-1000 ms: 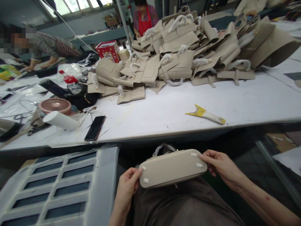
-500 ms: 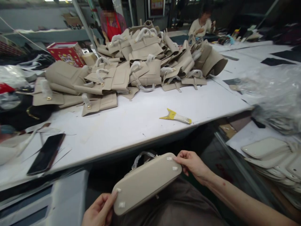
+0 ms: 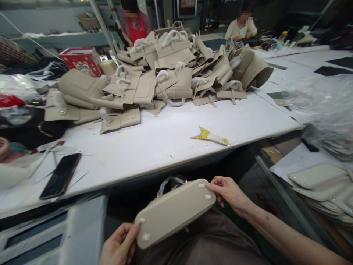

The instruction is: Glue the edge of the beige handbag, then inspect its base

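Note:
A beige handbag [image 3: 176, 212] lies over my lap with its long rounded base turned up toward me. Small white wrapped pieces sit near the corners of that base. My left hand [image 3: 121, 241] grips the near left end, thumb on the edge. At the far right end, my right hand [image 3: 227, 193] pinches the rim between thumb and fingers. Behind the base a plastic-wrapped handle [image 3: 165, 184] shows; the rest of the bag's body is mostly hidden underneath.
Beige bag pieces [image 3: 176, 81] are heaped across the white table [image 3: 154, 147]. A yellow-and-white tool [image 3: 210, 136] and a phone [image 3: 60, 176] lie near its front edge. Beige base panels [image 3: 317, 176] are stacked at right, below plastic sheeting [image 3: 325, 106]. Two people work beyond the heap.
The whole view has shifted slightly, so the table and heap appear a little further right. Both hands keep the same hold on the handbag.

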{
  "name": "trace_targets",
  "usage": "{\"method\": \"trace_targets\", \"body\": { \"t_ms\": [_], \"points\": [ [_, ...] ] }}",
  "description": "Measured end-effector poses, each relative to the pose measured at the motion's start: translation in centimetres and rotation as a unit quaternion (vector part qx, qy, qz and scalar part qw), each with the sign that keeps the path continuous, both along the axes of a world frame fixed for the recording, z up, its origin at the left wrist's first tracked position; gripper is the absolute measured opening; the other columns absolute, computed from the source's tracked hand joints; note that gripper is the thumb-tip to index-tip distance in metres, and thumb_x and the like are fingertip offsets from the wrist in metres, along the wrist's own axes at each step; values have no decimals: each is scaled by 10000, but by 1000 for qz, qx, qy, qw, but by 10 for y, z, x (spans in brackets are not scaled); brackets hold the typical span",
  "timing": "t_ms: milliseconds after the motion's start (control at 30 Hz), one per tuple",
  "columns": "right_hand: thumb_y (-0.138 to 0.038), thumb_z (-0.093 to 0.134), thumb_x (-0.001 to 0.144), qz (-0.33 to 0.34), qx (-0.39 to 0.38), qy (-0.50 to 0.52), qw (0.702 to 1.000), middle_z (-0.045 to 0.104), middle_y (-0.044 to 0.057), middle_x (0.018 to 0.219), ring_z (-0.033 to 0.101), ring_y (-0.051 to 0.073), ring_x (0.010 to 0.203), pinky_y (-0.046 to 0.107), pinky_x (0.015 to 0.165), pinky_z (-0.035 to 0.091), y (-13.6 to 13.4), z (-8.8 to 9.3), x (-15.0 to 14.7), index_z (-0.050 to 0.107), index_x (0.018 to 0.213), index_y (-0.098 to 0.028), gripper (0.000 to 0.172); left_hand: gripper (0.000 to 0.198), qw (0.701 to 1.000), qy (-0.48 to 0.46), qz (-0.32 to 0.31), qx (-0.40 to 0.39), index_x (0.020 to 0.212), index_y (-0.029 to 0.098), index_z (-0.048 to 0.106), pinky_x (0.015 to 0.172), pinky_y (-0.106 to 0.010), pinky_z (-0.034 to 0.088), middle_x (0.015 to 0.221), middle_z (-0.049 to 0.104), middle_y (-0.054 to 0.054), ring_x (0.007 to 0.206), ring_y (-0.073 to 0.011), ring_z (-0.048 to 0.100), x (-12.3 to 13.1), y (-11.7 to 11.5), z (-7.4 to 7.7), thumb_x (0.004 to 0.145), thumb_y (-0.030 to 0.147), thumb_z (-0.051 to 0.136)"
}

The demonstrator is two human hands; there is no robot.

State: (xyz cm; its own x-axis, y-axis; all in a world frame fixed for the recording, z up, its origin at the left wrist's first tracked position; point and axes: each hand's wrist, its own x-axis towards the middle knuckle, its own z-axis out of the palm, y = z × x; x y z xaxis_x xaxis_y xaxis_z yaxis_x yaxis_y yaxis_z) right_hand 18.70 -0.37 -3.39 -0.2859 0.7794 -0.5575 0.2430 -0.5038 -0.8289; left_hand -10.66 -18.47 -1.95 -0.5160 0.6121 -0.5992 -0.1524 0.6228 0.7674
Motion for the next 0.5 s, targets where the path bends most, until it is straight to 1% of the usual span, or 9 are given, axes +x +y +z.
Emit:
{"method": "trace_targets", "body": {
  "t_ms": [100,200,367,500],
  "points": [
    [-609,754,681,14,7,-19,1000,449,-46,516,402,78,414,188,342,317,0,2,1,525,674,-165,499,592,1000,-3,-8,10,651,162,544,399,-171,229,441,413,53,395,-75,329,1,1,4,613,719,741],
    [-646,750,672,31,7,-35,999,444,-37,540,408,79,437,193,362,321,2,0,4,533,661,-160,533,582,1000,-3,-15,17,667,168,528,395,-171,225,438,421,55,387,-71,324,0,2,5,650,720,713],
    [-646,750,680,41,-14,-30,999,448,-27,554,407,81,445,206,385,326,5,-8,7,547,673,-159,528,566,999,26,-35,13,673,178,493,389,-178,207,435,426,53,383,-71,319,-3,0,-1,714,717,661],
    [-662,766,638,30,-6,-38,999,442,-33,552,406,77,436,201,374,324,3,-2,4,542,665,-158,552,581,997,40,-61,1,701,176,503,404,-181,230,447,423,54,399,-78,330,-4,-2,-4,740,747,606]
  ]
}}
